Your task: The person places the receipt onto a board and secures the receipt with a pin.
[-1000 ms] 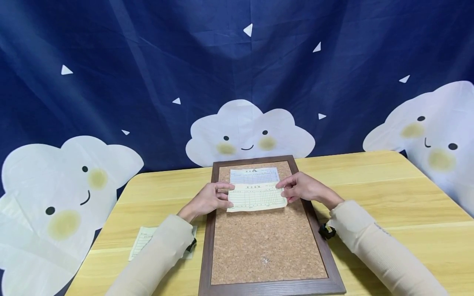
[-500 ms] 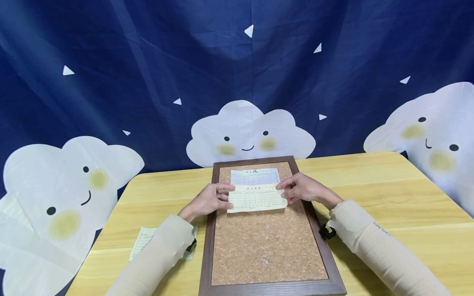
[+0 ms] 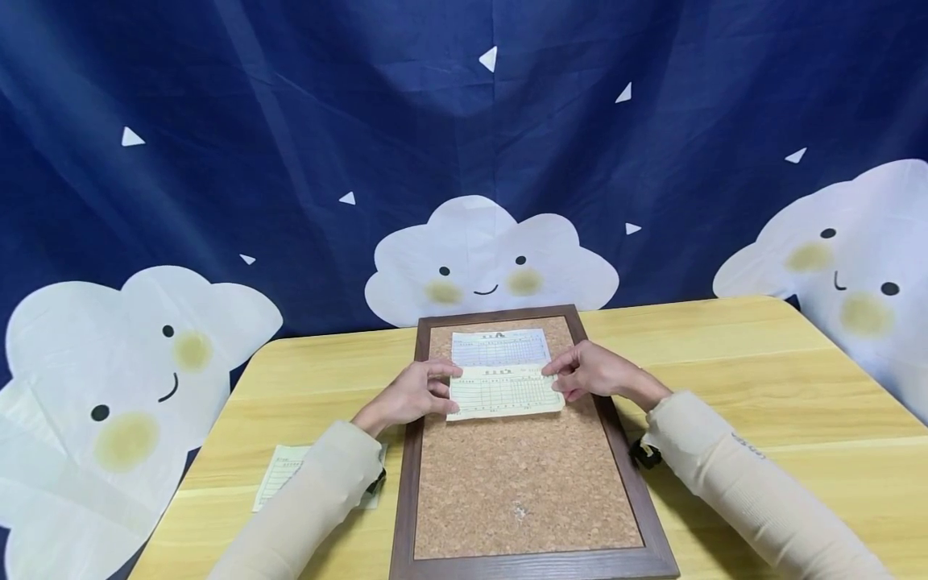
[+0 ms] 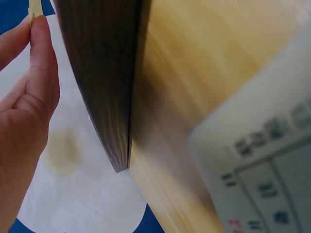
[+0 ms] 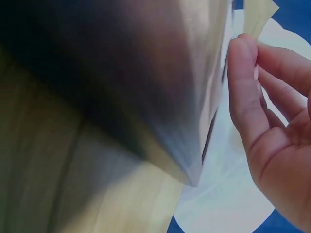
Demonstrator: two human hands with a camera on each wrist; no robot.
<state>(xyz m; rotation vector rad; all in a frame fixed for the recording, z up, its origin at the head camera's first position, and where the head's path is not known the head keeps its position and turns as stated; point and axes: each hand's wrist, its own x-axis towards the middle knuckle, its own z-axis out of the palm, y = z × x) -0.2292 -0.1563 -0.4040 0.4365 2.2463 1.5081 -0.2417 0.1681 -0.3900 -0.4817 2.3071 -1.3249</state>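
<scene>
A pale yellow printed form slip [image 3: 505,392] is stretched between my two hands over the upper part of a framed cork board [image 3: 522,475]. My left hand [image 3: 409,395] pinches its left edge between thumb and fingers. At the right edge, my right hand [image 3: 598,372] pinches it the same way. Just beyond the yellow slip, a bluish-white form slip [image 3: 500,348] lies on the cork, its lower edge overlapped by the yellow one. In the right wrist view, a corner of the yellow slip [image 5: 258,17] sticks up past the thumb and fingertips.
The board's dark wooden frame [image 3: 406,491] lies on a wood-grain table [image 3: 761,370]. Left of it, another pale form slip [image 3: 279,475] is partly hidden under my left forearm. A blue curtain with clouds [image 3: 489,258] hangs behind the table.
The yellow slip has shifted very slightly toward me and to the right, baring a little more of the bluish-white slip. Both hands keep their pinch on it.
</scene>
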